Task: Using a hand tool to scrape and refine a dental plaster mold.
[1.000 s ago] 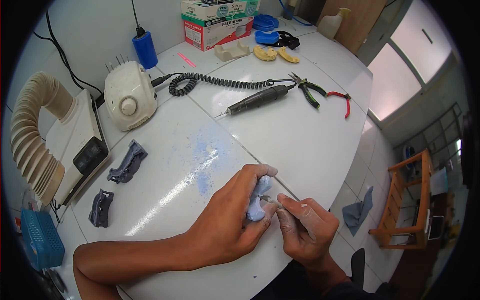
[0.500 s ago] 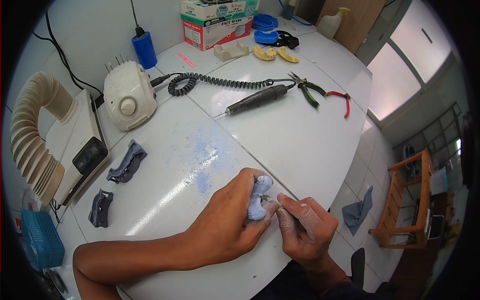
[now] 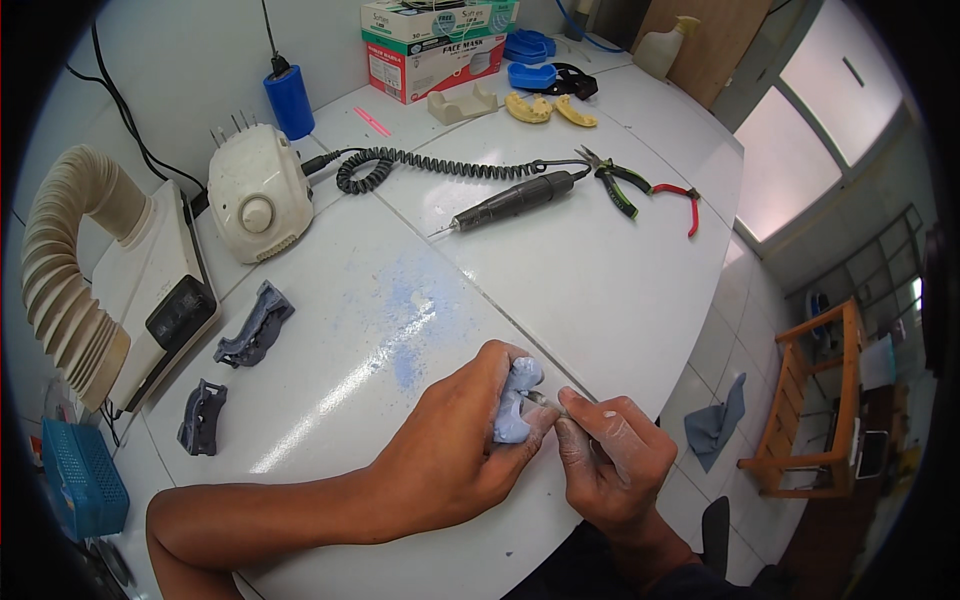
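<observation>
- Head view: printing shows on two cardboard boxes stacked at the back of the counter (image 3: 620,290); the upper box (image 3: 425,24) is white and green, the lower box (image 3: 392,72) red and white, both with lettering on their sides.
- Two dark grey pieces (image 3: 256,325) lie apart on the left, one nearer the person than the other.
- Two yellow casts (image 3: 528,108) sit close together near the far edge, with two blue trays (image 3: 533,77) just behind them.
- One black handpiece (image 3: 515,201) lies on its side, joined by one coiled cord (image 3: 450,164) to one off-white control box (image 3: 250,190).
- One pair of pliers (image 3: 617,194) with green-and-black handles lies right of the handpiece, beside one red handle (image 3: 694,212).
- Light-blue piece (image 3: 512,420): one, smooth and slightly glossy, bent in a curve with thicker, rounded ends; it is held above the near part of the counter.
- Left hand (image 3: 450,430): its grip is closed around the light-blue piece, thumb on the near side.
- Right hand (image 3: 620,460): thumb and forefinger, dusted whitish, pinch a slim tool (image 3: 538,398) at the inner curve; whether its tip touches cannot be told.
- Pale blue powder (image 3: 405,300) is scattered beyond the hands.
</observation>
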`<state>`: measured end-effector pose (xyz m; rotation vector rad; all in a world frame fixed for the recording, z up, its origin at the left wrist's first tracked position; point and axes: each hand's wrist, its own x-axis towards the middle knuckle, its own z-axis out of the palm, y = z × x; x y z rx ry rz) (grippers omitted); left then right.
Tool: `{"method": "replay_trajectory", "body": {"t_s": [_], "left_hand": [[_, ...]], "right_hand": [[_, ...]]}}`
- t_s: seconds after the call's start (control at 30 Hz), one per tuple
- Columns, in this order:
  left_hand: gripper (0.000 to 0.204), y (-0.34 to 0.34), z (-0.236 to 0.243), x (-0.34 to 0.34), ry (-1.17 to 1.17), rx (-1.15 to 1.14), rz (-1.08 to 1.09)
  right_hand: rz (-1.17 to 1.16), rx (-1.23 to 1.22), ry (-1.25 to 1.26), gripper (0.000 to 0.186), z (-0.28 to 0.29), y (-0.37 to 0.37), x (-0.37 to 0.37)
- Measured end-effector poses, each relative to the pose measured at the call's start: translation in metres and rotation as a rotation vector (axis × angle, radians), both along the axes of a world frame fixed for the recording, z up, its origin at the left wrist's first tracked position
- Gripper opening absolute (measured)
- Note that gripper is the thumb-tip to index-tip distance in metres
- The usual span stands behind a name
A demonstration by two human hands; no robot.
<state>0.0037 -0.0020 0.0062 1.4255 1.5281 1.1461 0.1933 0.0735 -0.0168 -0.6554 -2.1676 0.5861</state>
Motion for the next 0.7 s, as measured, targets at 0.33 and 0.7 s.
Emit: {"method": "replay_trajectory", "body": {"t_s": [0.33, 0.7], "left_hand": [[0.032, 0.0004, 0.0, -0.0002, 0.002, -0.041, 0.0], [0.035, -0.0013, -0.0028, -0.0001, -0.07, -0.002, -0.028]], "right_hand": [[-0.002, -0.003, 0.026, 0.035, -0.0012, -0.0003, 0.0001], [0.039, -0.049, -0.058, 0.035, 0.0072, 0.0001, 0.0025]]}}
